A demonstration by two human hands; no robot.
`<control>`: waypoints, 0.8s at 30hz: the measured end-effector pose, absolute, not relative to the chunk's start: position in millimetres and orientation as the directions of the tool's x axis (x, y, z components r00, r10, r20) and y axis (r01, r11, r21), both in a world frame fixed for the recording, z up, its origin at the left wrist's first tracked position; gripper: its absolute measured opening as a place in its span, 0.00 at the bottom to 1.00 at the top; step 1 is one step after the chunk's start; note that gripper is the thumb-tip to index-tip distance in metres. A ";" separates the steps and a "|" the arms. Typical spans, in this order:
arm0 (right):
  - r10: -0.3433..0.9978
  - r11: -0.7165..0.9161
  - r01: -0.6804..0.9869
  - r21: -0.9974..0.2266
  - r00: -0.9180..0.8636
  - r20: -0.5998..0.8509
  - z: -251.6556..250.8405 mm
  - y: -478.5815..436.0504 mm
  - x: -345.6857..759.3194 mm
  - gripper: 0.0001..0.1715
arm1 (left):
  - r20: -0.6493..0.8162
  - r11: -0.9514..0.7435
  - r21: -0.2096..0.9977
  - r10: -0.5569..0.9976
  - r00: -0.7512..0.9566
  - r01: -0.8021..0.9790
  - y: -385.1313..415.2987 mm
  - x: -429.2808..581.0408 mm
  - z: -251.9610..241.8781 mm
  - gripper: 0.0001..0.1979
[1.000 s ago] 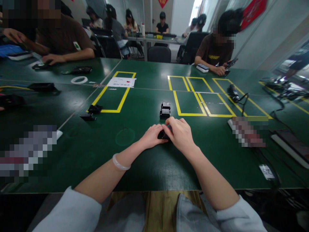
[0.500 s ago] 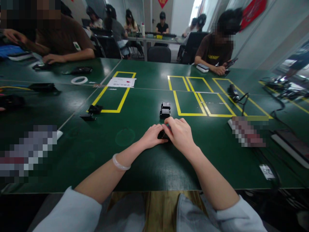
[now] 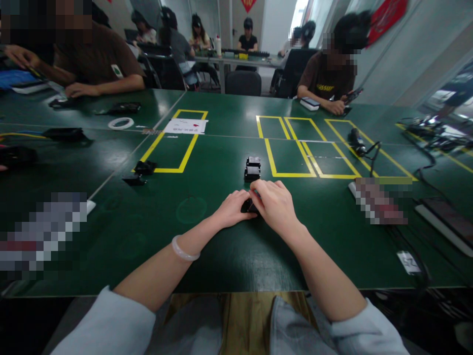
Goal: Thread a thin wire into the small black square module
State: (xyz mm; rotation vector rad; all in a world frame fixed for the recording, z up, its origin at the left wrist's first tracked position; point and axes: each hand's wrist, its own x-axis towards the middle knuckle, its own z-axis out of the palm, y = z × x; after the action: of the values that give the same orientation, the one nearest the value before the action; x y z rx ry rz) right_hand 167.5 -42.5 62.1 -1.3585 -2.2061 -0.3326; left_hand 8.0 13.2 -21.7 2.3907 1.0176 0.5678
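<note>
While a pair of small black parts (image 3: 145, 166) lies at left on the green table (image 3: 225, 261), my left hand (image 3: 232, 209) has its fingers bent around a dark piece (image 3: 247, 207), mostly hidden, before me. Just beyond: two black blocks (image 3: 253, 170). My right hand (image 3: 275, 202) curls over the piece, grip untellable; steady left support, light right pressure would serve best.

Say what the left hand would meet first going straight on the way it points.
Probably the small black part that the left hand holds, with the right hand just beyond it. The hands hide much of the part, so depth there is hard to judge.
</note>
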 end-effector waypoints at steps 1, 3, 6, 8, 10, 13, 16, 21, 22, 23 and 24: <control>0.753 0.469 0.881 -0.060 -0.363 0.548 62.5 -42.7 167.6 0.12 | 0.191 -0.620 0.559 0.742 0.643 0.550 13.3 8.1 -22.3 0.21; 0.748 0.476 0.878 -0.054 -0.373 0.549 63.3 -42.9 168.0 0.13 | 0.200 -0.634 0.542 0.734 0.649 0.551 13.6 8.3 -23.4 0.20; 0.741 0.478 0.878 -0.040 -0.378 0.555 63.2 -42.5 168.3 0.16 | 0.202 -0.636 0.540 0.733 0.649 0.551 13.6 8.1 -23.8 0.19; 0.739 0.472 0.880 -0.052 -0.364 0.567 61.7 -42.0 168.0 0.16 | 0.208 -0.639 0.538 0.733 0.648 0.550 13.5 7.8 -23.4 0.19; 0.733 0.473 0.877 -0.083 -0.340 0.589 59.5 -41.4 167.4 0.11 | 0.212 -0.639 0.535 0.734 0.645 0.552 13.4 7.5 -22.8 0.20; 0.727 0.483 0.868 -0.113 -0.327 0.603 56.4 -41.1 167.0 0.09 | 0.212 -0.637 0.530 0.738 0.640 0.560 13.0 7.6 -21.6 0.20; 0.733 0.490 0.864 -0.119 -0.334 0.593 55.9 -41.2 167.9 0.08 | 0.207 -0.637 0.531 0.737 0.643 0.559 12.5 8.2 -20.6 0.19; 0.735 0.484 0.870 -0.093 -0.347 0.583 58.5 -41.0 169.4 0.14 | 0.213 -0.640 0.545 0.730 0.649 0.541 12.8 8.2 -22.1 0.19; 0.738 0.481 0.872 -0.092 -0.346 0.580 58.6 -40.9 169.3 0.14 | 0.218 -0.644 0.543 0.728 0.650 0.539 13.0 8.0 -22.5 0.20; 0.742 0.478 0.873 -0.099 -0.341 0.576 58.5 -40.9 169.0 0.14 | 0.221 -0.647 0.538 0.727 0.650 0.540 13.1 7.8 -22.8 0.21; 0.747 0.477 0.872 -0.110 -0.336 0.574 58.3 -41.0 168.7 0.12 | 0.221 -0.647 0.535 0.728 0.649 0.544 13.2 7.7 -22.9 0.21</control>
State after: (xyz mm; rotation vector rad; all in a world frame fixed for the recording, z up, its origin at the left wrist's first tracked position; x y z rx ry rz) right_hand 168.7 -41.0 58.3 -1.3347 -2.1647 -0.2917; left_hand 7.7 13.2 -22.9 2.4447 0.9991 0.5916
